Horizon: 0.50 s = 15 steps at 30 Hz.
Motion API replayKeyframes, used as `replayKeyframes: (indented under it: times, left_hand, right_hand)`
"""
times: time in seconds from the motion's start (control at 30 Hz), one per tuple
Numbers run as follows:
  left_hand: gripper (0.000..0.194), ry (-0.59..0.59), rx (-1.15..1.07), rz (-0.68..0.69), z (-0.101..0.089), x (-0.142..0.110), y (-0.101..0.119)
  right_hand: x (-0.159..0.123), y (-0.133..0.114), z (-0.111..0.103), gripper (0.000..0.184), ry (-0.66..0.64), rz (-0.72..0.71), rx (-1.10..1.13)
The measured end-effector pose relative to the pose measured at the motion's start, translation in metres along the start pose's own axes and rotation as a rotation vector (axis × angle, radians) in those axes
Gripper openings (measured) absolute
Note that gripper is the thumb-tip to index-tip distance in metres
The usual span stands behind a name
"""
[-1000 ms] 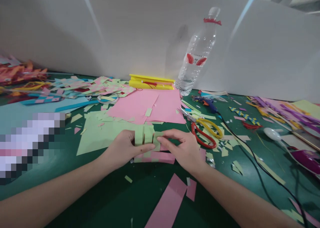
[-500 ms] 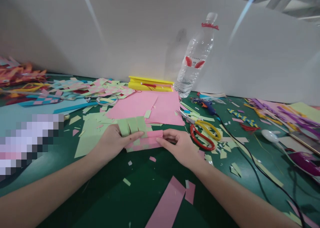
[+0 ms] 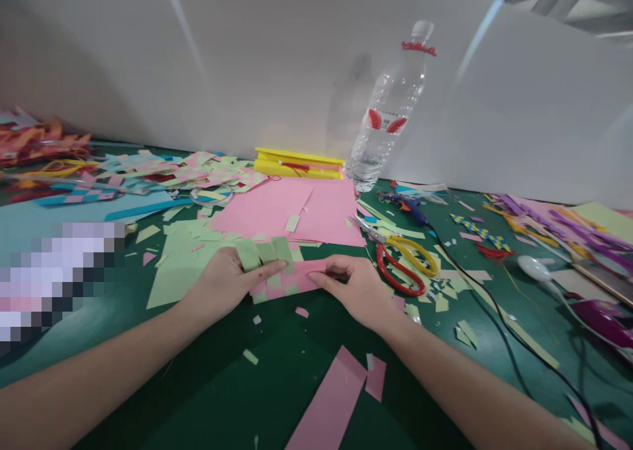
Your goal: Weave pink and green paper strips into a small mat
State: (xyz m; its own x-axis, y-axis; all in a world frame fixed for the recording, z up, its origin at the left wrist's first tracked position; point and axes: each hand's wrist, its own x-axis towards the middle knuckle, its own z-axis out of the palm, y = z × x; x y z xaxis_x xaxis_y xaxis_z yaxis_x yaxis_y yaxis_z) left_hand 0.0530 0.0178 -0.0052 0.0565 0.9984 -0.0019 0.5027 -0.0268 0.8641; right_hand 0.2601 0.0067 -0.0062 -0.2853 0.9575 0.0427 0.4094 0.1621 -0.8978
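My left hand (image 3: 222,280) pinches a piece of woven paper (image 3: 277,286) between thumb and fingers, at the left side of its green strips. The weave crosses light green strips with pink ones. Several green strip ends (image 3: 267,253) stand up and curl back above my left thumb. At the right side, my right hand (image 3: 353,285) has thumb and forefinger closed on the end of a pink paper strip (image 3: 309,266), which runs along the weave's upper edge. Fingers partly hide both ends of the piece.
Scissors (image 3: 395,255) with red and yellow handles lie right of my hands, among paper scraps. Behind are pink sheets (image 3: 326,209), a yellow folded piece (image 3: 301,163) and a leaning plastic bottle (image 3: 383,120). A black cord (image 3: 499,311) crosses the right side; a pink strip (image 3: 329,397) lies in front.
The raised green strip ends have tilted and curled slightly further to the right. The pink strip sits slightly differently against the weave; both hands keep their grip.
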Motion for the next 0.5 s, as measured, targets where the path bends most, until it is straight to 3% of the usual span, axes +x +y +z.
replayKeyframes:
  times: [0.5]
  left_hand:
    - [0.034, 0.015, -0.001, 0.088, -0.0007, 0.0006, -0.0039]
  right_hand:
    - [0.0042, 0.0056, -0.0006, 0.021, 0.032, 0.025, 0.063]
